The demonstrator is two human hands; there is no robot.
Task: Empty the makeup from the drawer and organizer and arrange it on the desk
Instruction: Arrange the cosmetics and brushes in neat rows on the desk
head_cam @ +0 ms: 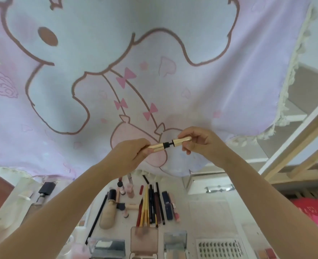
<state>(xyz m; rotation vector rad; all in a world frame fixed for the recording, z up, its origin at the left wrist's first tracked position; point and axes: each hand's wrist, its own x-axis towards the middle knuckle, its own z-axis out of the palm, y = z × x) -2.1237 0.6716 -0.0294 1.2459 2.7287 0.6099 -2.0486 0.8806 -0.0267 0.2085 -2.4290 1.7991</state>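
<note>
I hold a gold mascara tube point(157, 147) raised above the desk. My left hand point(130, 156) grips its body. My right hand point(197, 142) pinches the gold cap point(182, 141), pulled slightly off so a black neck shows between the two parts. Below on the white desk point(206, 212) lie rows of makeup: several pencils and brushes point(150, 206), small bottles point(125, 187), a beige tube point(108, 212), lipsticks point(171, 206), and palettes point(145, 242) along the near edge.
A pink cartoon curtain point(135, 71) with a fringed edge hangs behind the desk. A white drawer with a metal handle point(219, 188) sits at the right. A tray of false lashes point(218, 248) lies near right. A black-capped bottle point(44, 193) stands left.
</note>
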